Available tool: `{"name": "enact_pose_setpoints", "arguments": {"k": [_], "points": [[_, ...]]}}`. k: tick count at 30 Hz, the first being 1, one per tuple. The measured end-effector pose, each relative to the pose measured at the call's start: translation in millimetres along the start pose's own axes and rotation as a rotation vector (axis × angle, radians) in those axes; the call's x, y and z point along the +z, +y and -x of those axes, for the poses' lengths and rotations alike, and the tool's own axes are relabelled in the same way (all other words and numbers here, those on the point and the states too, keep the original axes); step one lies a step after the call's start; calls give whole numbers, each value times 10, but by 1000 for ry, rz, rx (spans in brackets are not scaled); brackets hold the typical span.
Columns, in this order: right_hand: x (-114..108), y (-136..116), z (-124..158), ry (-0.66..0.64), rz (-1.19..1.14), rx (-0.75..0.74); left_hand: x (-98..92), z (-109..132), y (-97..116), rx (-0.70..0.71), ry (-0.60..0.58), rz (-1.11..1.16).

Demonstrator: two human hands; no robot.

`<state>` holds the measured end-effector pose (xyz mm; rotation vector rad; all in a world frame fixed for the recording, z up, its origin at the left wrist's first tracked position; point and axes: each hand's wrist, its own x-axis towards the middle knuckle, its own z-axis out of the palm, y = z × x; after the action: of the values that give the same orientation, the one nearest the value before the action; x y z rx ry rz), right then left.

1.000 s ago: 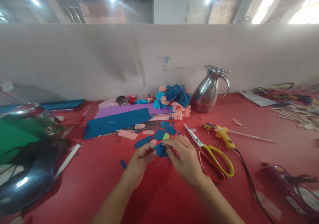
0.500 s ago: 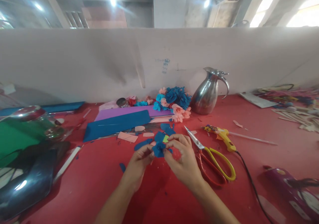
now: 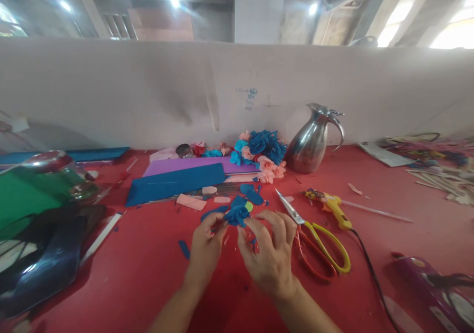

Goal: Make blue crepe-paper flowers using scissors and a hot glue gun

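Lower centre: your left hand pinches a blue paper flower; your right hand, fingers loosely parted, is at its edge, contact unclear. Right of centre: scissors, yellow glue gun. Above: steel jug beside bunched flowers.

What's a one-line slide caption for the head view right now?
Left hand pinching a blue flower, right hand close beside it, scissors and yellow glue gun lying on the red table.

Room to pass: red tabletop between the white strip and our left hand. Scissors crowd our right hand; glue gun and cord obstruct farther right. Ahead, paper flowers and steel jug block us.
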<state>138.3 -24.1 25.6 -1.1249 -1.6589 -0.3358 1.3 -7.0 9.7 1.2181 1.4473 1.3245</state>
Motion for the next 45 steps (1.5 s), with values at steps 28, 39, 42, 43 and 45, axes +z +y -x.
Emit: {"name": "enact_pose_setpoints", "arguments": {"k": [28, 39, 42, 43, 45], "points": [[-79, 27, -30, 21, -175, -116, -12, 11, 40, -69, -185, 381], [-290, 159, -291, -347, -530, 314, -104, -47, 96, -6, -367, 165], [-347, 282, -413, -624, -581, 363, -106, -65, 94, 10, -405, 57], [-361, 313, -436, -689, -570, 354, -102, -71, 90, 17, -416, 31], [-378, 351, -454, -761, -541, 326, -90, -81, 75, 22, -457, -3]]}}
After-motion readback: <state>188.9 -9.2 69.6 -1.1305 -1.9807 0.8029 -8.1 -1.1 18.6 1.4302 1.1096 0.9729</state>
